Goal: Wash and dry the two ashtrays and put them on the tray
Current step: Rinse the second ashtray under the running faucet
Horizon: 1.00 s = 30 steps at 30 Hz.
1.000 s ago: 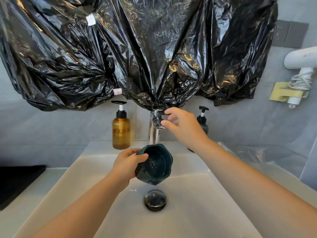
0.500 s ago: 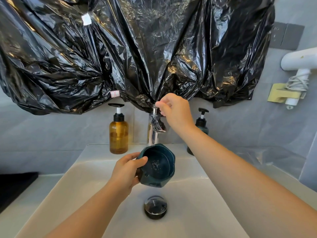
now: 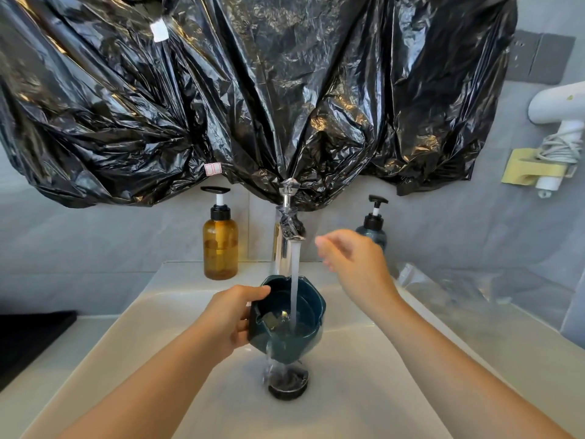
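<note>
From the head camera, the left hand (image 3: 228, 318) grips a dark teal, round ashtray with a notched rim (image 3: 280, 343) by its left wall, with the thumb hooked over the rim and the fingers curled round the outside. The ashtray hangs above the middle of the white rectangular sink basin (image 3: 364, 384), directly over the black round drain (image 3: 288, 386) and clear of the basin floor. Its mouth faces up and tips towards the camera. Being round, it has no clear long axis.

A stream of water (image 3: 295, 280) falls from the tall chrome faucet (image 3: 286, 239) into the bowl and spills off its lower edge towards the drain.

The right hand (image 3: 354, 264) is blurred. It holds nothing, hangs just right of the stream, and its fingers are loosely bent. Open basin lies on both sides of the ashtray and nearer the camera.

Behind the back rim, an amber pump bottle (image 3: 220, 245) stands left of the faucet and a dark blue-grey pump bottle (image 3: 374, 231) stands to its right. A crinkled black plastic sheet (image 3: 253, 90) hangs down to the faucet handle.
</note>
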Each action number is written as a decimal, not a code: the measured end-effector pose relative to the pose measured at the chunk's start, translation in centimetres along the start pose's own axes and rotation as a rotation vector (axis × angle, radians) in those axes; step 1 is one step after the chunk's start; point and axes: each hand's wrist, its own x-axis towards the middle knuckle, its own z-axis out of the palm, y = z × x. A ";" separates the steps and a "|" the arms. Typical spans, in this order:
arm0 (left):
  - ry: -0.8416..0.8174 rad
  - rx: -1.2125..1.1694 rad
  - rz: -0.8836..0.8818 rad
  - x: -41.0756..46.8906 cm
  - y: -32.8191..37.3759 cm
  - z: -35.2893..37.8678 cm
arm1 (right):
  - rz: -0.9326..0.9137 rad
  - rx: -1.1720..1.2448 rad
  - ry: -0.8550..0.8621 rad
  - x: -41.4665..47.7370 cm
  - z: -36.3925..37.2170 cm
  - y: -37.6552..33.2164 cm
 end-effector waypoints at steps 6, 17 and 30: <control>-0.037 0.126 -0.051 -0.1 -0.2 0.4 | 0.219 0.057 -0.179 -1.6 0.3 2.8; 0.049 -0.066 0.045 0.1 0.3 -0.4 | 0.370 0.079 -0.401 -1.9 0.9 2.5; -0.046 -0.089 -0.007 -0.2 -0.9 0.7 | 0.661 0.478 -0.544 -2.5 1.5 2.3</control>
